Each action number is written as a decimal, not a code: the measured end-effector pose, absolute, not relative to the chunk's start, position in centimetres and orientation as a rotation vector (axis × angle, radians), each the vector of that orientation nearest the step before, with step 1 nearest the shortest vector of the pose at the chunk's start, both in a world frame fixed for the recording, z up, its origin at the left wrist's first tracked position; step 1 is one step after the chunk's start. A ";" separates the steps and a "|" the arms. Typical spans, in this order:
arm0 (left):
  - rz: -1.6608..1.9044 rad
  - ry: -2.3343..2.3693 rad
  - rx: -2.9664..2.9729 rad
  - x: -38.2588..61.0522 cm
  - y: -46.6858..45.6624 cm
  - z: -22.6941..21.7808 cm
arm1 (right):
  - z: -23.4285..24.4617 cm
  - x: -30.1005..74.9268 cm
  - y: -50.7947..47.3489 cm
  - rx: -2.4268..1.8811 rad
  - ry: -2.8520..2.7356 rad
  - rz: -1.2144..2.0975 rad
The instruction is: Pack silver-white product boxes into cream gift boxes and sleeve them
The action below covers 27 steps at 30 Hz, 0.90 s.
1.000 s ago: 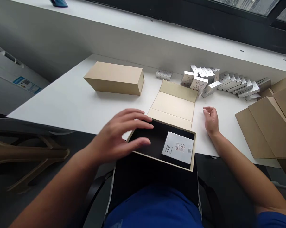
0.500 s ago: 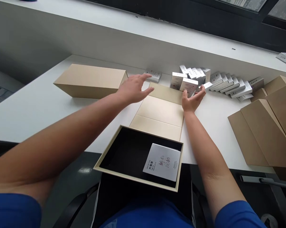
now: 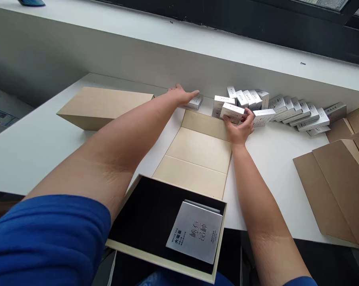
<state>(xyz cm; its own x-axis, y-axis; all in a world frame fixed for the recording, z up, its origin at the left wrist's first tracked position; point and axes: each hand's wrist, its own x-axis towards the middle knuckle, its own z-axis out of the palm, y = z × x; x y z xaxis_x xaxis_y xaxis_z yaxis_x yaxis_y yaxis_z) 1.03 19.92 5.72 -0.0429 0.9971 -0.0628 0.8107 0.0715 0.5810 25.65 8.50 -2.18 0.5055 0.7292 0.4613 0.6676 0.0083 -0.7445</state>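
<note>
At the back of the table my left hand (image 3: 182, 95) reaches beside a small silver tea box (image 3: 195, 103) lying flat, with its thumb apart from the fingers. My right hand (image 3: 239, 129) grips another small tea box (image 3: 232, 112) between thumb and fingers, in front of a standing tea box (image 3: 222, 104). A gift box (image 3: 167, 254) with a black inside rests open at the table's front edge, its cream lid (image 3: 200, 149) folded back flat. Inside it, on the right, lies a larger silver tea package (image 3: 197, 230).
Several silver tea boxes (image 3: 304, 113) lean in a row along the back wall, right of my right hand. A closed tan box (image 3: 107, 105) stands at left. Brown cardboard cartons (image 3: 331, 186) occupy the right side. A dark window frame rises behind the ledge (image 3: 131, 31).
My left hand has moved back toward the flat tea box by the wall. My right hand has closed round a small tea box. The view has shifted, and the open gift box appears lower.
</note>
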 end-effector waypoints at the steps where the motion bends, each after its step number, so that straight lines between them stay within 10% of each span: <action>1: 0.573 1.922 1.661 1.2 20.4 5.5 | -2.2 25.6 8.6 -1.677 -1.191 0.080; 18: 1.123 1.567 1.990 2.8 17.4 8.5 | -0.8 25.0 7.2 -1.605 -1.356 -0.055; 27: 1.377 1.066 1.068 0.7 9.0 16.3 | -0.6 25.4 7.2 -1.529 -1.086 -0.047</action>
<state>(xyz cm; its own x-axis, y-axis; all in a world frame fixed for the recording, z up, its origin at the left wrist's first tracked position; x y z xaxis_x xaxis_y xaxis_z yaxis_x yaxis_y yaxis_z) 0.68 9.05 16.26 -0.0570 0.9972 0.0477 -0.2034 -0.0583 0.9774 25.42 7.22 -0.64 0.5632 0.5900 0.5785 0.6375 0.1352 -0.7585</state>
